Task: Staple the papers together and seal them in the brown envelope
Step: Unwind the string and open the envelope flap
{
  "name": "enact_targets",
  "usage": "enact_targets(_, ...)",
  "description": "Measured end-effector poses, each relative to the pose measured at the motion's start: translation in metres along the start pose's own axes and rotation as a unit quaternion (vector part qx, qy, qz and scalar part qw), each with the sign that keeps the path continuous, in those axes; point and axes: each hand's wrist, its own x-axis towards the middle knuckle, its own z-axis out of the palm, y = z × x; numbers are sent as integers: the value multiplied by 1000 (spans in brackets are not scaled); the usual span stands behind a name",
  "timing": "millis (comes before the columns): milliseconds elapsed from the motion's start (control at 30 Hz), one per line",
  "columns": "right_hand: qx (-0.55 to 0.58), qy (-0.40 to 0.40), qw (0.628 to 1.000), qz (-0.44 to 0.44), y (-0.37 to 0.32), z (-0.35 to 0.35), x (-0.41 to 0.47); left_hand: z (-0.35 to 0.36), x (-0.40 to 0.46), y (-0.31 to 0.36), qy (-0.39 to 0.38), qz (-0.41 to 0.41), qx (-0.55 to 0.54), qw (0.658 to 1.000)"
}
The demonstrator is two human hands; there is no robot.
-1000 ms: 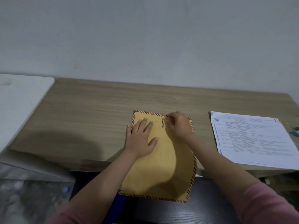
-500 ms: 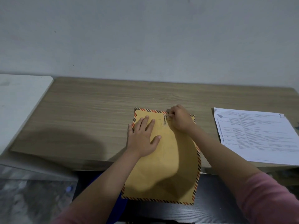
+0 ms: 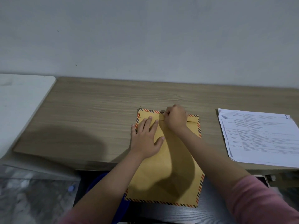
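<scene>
Now left hand lies flat, fingers straight, on brown envelope w/ right hand curled, pinching its folded flap on table.

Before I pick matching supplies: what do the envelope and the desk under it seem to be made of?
The envelope looks like matte brown kraft paper with a printed striped border; it curves over the desk edge. The desk shows printed-looking wood grain with a low sheen, probably laminate, though solid wood cannot be ruled out.
</scene>
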Motion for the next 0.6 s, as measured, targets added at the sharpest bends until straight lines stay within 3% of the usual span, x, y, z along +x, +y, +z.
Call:
enact_targets(133, -35, -6, 999, -11, -3, 6, -3, 0, 0, 0, 2, 0, -2, 1000)
enact_targets(333, 48, 8, 995, -86, 17, 6, -23, -1, 0, 0, 6, -3, -8, 1000)
enact_targets(600, 26, 75, 997, 22, 55, -6, -23, -1, 1, -1, 0, 8, 5, 1000)
